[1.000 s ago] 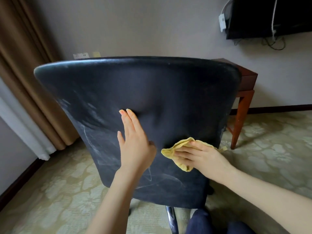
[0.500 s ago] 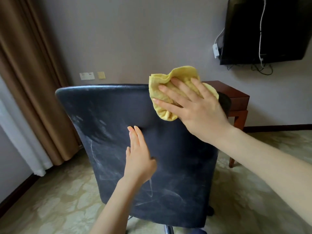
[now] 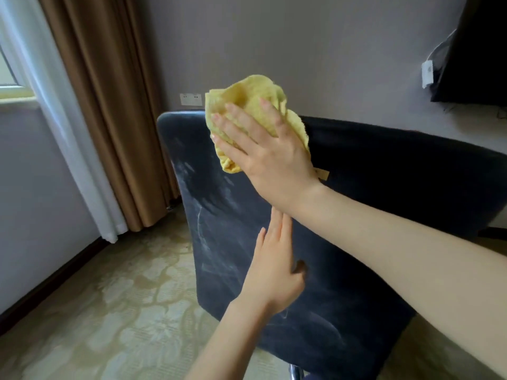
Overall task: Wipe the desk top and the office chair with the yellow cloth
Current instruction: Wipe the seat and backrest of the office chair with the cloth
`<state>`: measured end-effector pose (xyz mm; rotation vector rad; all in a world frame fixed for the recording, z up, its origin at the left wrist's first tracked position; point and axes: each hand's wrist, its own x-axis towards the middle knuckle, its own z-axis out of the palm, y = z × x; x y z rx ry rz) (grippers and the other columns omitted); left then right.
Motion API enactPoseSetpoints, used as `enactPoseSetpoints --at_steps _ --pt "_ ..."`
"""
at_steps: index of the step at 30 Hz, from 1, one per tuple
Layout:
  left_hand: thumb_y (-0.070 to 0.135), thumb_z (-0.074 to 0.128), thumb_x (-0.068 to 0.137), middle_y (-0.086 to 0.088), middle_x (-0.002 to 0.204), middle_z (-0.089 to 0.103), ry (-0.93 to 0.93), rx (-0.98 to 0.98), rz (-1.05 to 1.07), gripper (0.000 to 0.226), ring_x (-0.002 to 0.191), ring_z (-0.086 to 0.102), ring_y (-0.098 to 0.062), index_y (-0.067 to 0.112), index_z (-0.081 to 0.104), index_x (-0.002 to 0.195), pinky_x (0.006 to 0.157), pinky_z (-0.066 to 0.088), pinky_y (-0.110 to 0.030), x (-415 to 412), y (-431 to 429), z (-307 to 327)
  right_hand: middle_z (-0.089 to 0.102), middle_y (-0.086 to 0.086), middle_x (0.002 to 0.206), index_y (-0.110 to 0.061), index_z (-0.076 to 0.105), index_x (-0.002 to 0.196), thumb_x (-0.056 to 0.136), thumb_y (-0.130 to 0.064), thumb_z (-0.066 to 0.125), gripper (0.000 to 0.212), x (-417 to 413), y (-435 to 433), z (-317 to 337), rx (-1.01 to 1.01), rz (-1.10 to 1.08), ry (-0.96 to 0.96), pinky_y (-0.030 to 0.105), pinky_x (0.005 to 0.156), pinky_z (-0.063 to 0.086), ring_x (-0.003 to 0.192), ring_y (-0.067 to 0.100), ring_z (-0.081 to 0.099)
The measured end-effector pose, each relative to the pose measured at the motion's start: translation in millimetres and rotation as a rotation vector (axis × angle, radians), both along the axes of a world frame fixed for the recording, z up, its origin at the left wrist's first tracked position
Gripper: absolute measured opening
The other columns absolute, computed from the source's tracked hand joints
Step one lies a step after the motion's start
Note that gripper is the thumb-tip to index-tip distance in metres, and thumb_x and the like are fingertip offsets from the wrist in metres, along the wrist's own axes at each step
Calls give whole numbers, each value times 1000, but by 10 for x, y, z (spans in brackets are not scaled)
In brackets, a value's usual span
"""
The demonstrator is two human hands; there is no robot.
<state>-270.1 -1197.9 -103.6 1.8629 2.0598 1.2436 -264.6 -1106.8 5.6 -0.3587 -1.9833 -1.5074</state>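
The dark office chair (image 3: 370, 215) faces away from me, its scuffed backrest filling the middle of the view. My right hand (image 3: 266, 152) presses the crumpled yellow cloth (image 3: 247, 105) against the backrest's top left edge, fingers spread over it. Lower down, my left hand (image 3: 274, 270) lies flat on the backrest with its fingers together, holding nothing. Whitish streaks mark the backrest's left side. The desk is hidden from view.
Brown curtains (image 3: 109, 105) and a white sheer hang at the left by a window. A wall socket (image 3: 190, 99) sits behind the chair. A dark wall-mounted screen (image 3: 477, 50) with cables is at the upper right. Patterned carpet (image 3: 109, 311) covers the floor.
My right hand swept the cloth from the backrest's lower right up to its top edge, then leftward along it. My view turned left. The left hand stayed flat on the backrest.
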Motion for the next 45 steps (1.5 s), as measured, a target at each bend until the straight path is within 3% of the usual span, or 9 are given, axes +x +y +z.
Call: enactPoseSetpoints --at_steps 3,9,14,18,21,24,34,38,45 --pt "6 50 77 15 159 0 75 -12 28 94 145 -5 -3 27 -4 152 119 -6 -39 -123 -117 -117 2 4 160 -7 -2 147 93 -20 7 56 -244 -4 -169 125 -81 -174 47 116 -4 147 23 4" --pt "6 44 89 21 151 -24 105 -159 153 87 135 -30 7 33 -13 149 116 -17 -30 -645 -393 -458 -16 20 154 1 -2 149 100 -28 14 59 -514 92 -694 81 -106 -384 49 111 -15 142 37 -14" --pt "8 42 93 25 146 -24 -7 -210 264 80 138 -26 5 31 -10 150 117 -13 -32 -854 -576 -540 -13 23 155 6 -4 147 102 -33 24 66 -381 189 -1201 43 -124 -558 54 105 -29 137 40 -23" --pt "12 44 94 16 153 -24 -91 -263 327 81 138 -25 1 27 -12 150 118 -10 -36 -889 -695 -622 25 15 155 -2 38 143 92 -30 50 59 12 326 -1466 -13 -34 -650 52 113 -15 144 31 19" --pt "13 47 92 9 157 -19 -198 -242 362 83 143 -19 -5 26 -8 151 119 -1 -41 -922 -735 -640 41 11 147 -4 49 135 79 -18 58 58 329 412 -1426 -40 131 -606 47 118 0 136 29 35" --pt "13 49 91 8 157 -19 -317 -225 362 84 146 -13 -11 27 -7 152 119 5 -44 -910 -769 -630 22 9 155 -1 35 141 86 -1 33 55 647 538 -1324 -49 242 -518 45 119 -1 140 30 23" --pt "15 53 94 7 158 -15 -416 -117 391 86 146 -7 -11 25 -11 150 120 7 -43 -1035 -812 -446 28 5 155 -14 22 151 95 -7 17 57 1418 617 -619 -161 64 -282 48 117 13 144 23 19" --pt "10 54 93 6 159 8 -518 -102 400 84 145 13 -14 22 -5 152 114 15 -27 -1086 -779 -314 29 6 154 -13 33 147 95 -6 24 53 1054 414 -240 -93 208 -191 46 118 5 144 22 19" --pt "10 52 95 5 160 3 -597 -150 412 82 146 11 -15 21 -5 153 112 18 -27 -1089 -746 -266 50 12 141 -11 58 131 92 -14 30 48 -297 -7 76 -72 236 -56 47 115 4 135 31 38"
